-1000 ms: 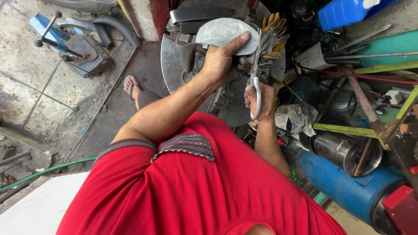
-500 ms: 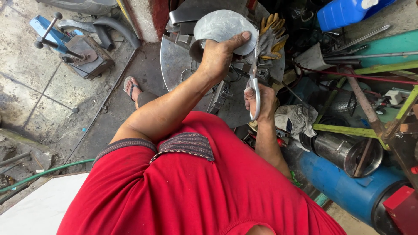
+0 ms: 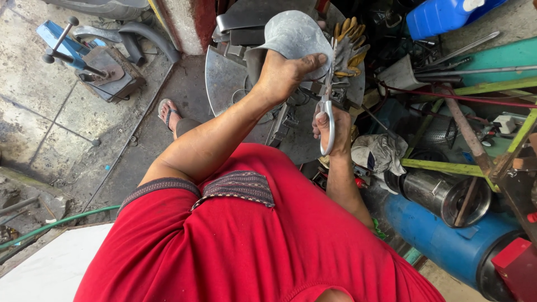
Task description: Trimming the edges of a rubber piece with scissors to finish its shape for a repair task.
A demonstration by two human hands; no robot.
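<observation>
Cluttered workshop ground lies all about: cracked concrete floor (image 3: 50, 140), a blue vise (image 3: 84, 53) off to one side, a blue drum (image 3: 442, 240) and a steel cylinder (image 3: 447, 196) lying on the other, with rods and green bars stacked beyond. Over a round steel plate (image 3: 224, 78) the person in the red shirt (image 3: 251, 246) holds up a curved grey sheet-metal piece (image 3: 293, 36).

Left hand (image 3: 282, 75) is closed on the sheet's lower edge, thumb pressed along its face. Right hand (image 3: 330, 120) is wrapped through the loop handles of the tin snips (image 3: 327, 106), gripping them firmly. A pair of worn yellow work gloves (image 3: 349, 47) lies just behind the blades.

My reading is that trimming of the sheet's edge is the step in hand, with the blades meeting the metal just beside the thumb. Next would call for closing the handles while feeding or turning the sheet so the curve follows the blades, keeping the thumb off the cutting line.

Snips run nearly upright in the picture, their long axis going from the handles near the body to tips pointing away, up toward the sheet. Whether the blades are parted I cannot tell.
</observation>
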